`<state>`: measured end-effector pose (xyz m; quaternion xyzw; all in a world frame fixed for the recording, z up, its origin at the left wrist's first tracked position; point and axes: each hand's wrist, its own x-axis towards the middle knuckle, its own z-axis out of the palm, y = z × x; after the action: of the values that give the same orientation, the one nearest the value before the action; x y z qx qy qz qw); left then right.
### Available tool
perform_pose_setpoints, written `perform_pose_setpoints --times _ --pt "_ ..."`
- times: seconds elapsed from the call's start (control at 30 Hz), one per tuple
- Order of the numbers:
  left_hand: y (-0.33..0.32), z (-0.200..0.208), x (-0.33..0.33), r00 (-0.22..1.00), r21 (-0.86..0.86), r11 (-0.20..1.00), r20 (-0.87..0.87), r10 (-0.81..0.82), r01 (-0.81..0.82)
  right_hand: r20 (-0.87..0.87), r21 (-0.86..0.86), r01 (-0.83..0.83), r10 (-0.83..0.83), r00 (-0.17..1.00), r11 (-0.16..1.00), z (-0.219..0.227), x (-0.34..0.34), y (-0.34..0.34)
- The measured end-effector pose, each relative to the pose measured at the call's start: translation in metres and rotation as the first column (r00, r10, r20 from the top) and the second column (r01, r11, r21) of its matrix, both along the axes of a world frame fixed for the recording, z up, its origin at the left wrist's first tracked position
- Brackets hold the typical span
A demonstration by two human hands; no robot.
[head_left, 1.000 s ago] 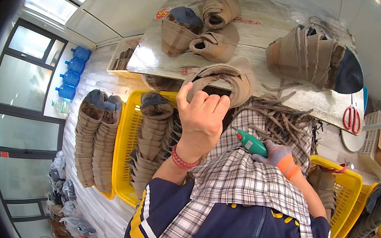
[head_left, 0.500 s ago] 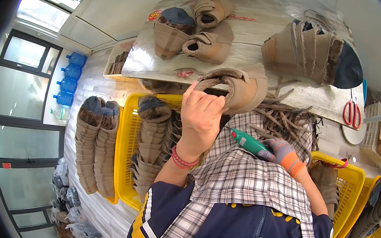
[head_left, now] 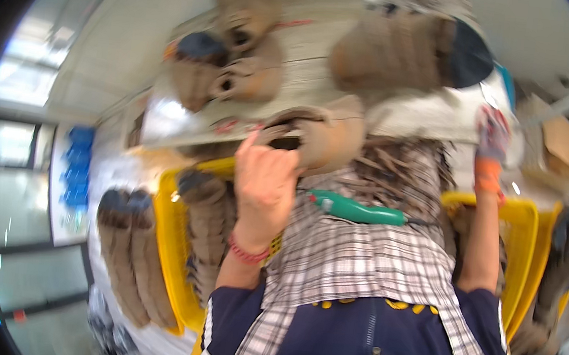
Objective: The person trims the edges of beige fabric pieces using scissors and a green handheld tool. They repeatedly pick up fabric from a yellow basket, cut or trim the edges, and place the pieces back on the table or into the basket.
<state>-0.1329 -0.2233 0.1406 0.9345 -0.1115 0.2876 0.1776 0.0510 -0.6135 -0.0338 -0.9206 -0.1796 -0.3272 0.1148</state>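
Observation:
My left hand (head_left: 263,188), bare with a red bead bracelet, pinches the opening edge of a tan fleece-lined shoe upper (head_left: 337,136) at the table's front edge. My right hand (head_left: 492,143), in a grey and orange glove, is stretched out to the table's right side. Its blurred fingers overlap the red-handled scissors (head_left: 491,114); whether they grip them is unclear. Across my checked apron lies a green hand-held tool (head_left: 358,209) with a red tip and a dark cord, touched by neither hand. Brown fleece strips (head_left: 401,166) are heaped just beyond it.
More shoe uppers (head_left: 255,69) sit at the table's left, and a nested row (head_left: 393,53) lies at its back right. Yellow baskets (head_left: 169,234) (head_left: 523,240) flank me, holding stacked uppers. A cardboard box (head_left: 561,135) stands right of the table.
My right hand has let go of the green tool, leaving it on my lap, and moved right and away to the scissors. My left hand still holds the shoe upper. The whole view has shifted.

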Motion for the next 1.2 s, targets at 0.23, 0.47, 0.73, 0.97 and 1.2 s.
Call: perform_pose_setpoints --times 0.23,0.47,0.73,0.97,1.2 --pt "-0.022 0.007 0.009 0.991 -0.017 0.992 -0.041 -0.128 0.128 -0.260 -0.181 0.451 -0.484 0.835 0.874 -0.012 0.065 -0.028" --pt "-0.010 0.001 0.010 0.972 -0.029 0.975 -0.070 -0.224 0.222 -0.491 -0.261 0.522 -0.577 0.652 0.812 0.001 0.073 -0.041" --pt "-0.004 -0.006 0.012 0.965 0.025 0.966 -0.065 -0.255 0.257 -0.806 0.585 0.624 0.290 0.515 0.518 0.044 -0.029 -0.015" --pt "-0.011 -0.007 0.026 0.924 0.141 0.913 -0.095 -0.371 0.382 -0.573 0.817 0.041 0.817 -0.064 0.576 0.148 -0.111 0.052" --pt "-0.022 0.005 0.036 0.877 0.235 0.846 -0.167 -0.450 0.478 -0.827 0.459 -0.058 0.403 -0.392 0.887 0.207 -0.059 0.090"
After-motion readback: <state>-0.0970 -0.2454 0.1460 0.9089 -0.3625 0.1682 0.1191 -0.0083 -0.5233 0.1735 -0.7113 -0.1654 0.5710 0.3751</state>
